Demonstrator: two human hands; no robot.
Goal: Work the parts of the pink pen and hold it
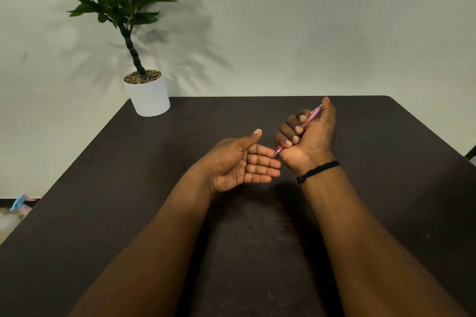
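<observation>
A: How is the slim pink plastic pen [298, 131] held?

B: It is gripped in the curled fingers of the right hand [307, 136], above the dark wooden table [128, 187]. The left hand [238, 164] is held flat, palm up, nothing in it.

A: Its axis?

B: Slanted: one end is aimed down at the left fingertips [274, 163], the other up and away.

A: Risk?

B: The palm could probably be jabbed, if the fist were brought down.
</observation>
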